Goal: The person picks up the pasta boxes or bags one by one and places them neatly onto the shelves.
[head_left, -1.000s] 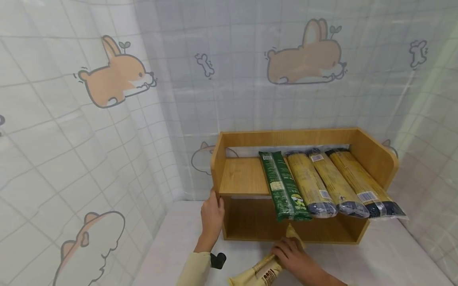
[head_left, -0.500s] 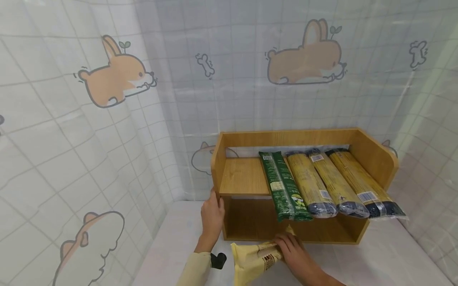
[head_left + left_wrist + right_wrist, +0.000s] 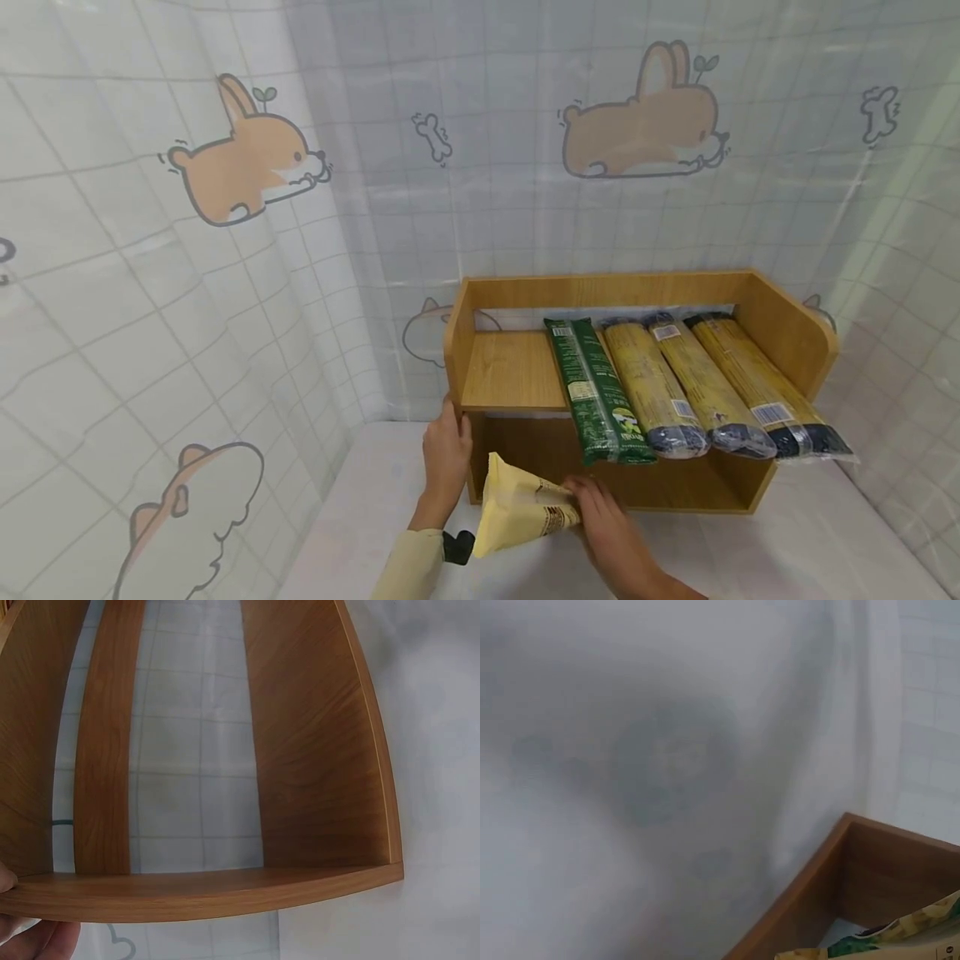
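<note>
My left hand (image 3: 447,450) grips the left side panel of a two-level wooden shelf (image 3: 513,367). In the left wrist view its thumb is on the inner face of the side panel (image 3: 202,896), with fingers (image 3: 56,941) on the outer face. My right hand (image 3: 606,518) holds a pale yellow packet (image 3: 521,508) with dark lettering by its right end. The packet's wide flat end points left, in front of the lower compartment. In the right wrist view only a patterned strip of the packet (image 3: 922,930) shows at the bottom corner; the hand is out of that frame.
On the upper board lie a green packet (image 3: 596,392) and several yellow spaghetti packs (image 3: 652,387), their front ends overhanging the edge. The lower compartment (image 3: 525,442) opens toward me. A white tabletop (image 3: 375,500) lies below, and a printed curtain (image 3: 510,208) hangs behind.
My right hand has turned the packet, swinging its free end up and left from low near the table to in front of the lower compartment. The left hand stays on the side panel.
</note>
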The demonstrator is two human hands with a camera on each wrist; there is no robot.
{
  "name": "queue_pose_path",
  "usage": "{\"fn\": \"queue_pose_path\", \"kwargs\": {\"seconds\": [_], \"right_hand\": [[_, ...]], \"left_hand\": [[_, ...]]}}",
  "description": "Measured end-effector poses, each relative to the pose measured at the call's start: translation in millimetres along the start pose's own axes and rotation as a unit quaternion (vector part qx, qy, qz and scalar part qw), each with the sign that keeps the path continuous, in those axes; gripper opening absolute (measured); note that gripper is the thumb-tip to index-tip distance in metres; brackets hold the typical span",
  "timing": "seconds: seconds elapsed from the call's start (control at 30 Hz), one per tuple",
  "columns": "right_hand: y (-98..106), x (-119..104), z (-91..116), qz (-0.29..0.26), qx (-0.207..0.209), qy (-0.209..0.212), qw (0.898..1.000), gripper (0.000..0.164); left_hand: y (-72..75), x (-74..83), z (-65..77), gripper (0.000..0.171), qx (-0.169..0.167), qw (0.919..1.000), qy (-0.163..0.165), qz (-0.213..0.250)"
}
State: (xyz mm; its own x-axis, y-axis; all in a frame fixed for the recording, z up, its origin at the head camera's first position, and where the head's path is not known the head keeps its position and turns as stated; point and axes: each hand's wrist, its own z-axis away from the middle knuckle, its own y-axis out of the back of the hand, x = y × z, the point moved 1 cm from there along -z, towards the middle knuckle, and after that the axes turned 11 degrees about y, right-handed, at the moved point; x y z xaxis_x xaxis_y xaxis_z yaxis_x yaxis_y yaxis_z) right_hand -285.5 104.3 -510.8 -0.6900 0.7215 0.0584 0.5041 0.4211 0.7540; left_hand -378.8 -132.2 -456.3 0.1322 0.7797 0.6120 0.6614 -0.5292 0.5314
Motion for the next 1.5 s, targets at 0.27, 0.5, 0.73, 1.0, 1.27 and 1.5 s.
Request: {"fn": "queue_pose_path", "kwargs": {"seconds": [0.27, 0.5, 0.73, 1.0, 1.27, 1.5], "right_hand": [[13, -11, -23, -0.056, -0.009, -0.057, 0.997, 0.051], [23, -17, -47, -0.121, 0.007, -0.086, 0.989, 0.051], [27, -17, -63, -0.167, 0.048, -0.059, 0.983, 0.040], [35, -25, -78, -0.210, 0.050, -0.075, 0.974, 0.039], [42, -28, -91, -0.205, 0.075, -0.048, 0.975, 0.045], [48, -29, -103, -0.214, 0.080, -0.043, 0.973, 0.047]], "left_hand": [[1.1, -0.7, -0.8, 0.027, 0.004, 0.9999, 0.007, -0.013], [1.1, 1.1, 1.1, 0.025, -0.016, 0.9998, 0.010, -0.001], [-2.9, -1.3, 0.8, 0.031, -0.011, 0.9999, 0.002, -0.004], [-2.1, -0.7, -0.1, 0.029, 0.006, 0.9999, -0.011, -0.001], [-3.2, -2.7, -0.1, 0.024, 0.003, 0.9999, -0.011, -0.009], [-0.2, 0.0, 0.0, 0.025, 0.009, 0.9999, -0.005, -0.006]]}}
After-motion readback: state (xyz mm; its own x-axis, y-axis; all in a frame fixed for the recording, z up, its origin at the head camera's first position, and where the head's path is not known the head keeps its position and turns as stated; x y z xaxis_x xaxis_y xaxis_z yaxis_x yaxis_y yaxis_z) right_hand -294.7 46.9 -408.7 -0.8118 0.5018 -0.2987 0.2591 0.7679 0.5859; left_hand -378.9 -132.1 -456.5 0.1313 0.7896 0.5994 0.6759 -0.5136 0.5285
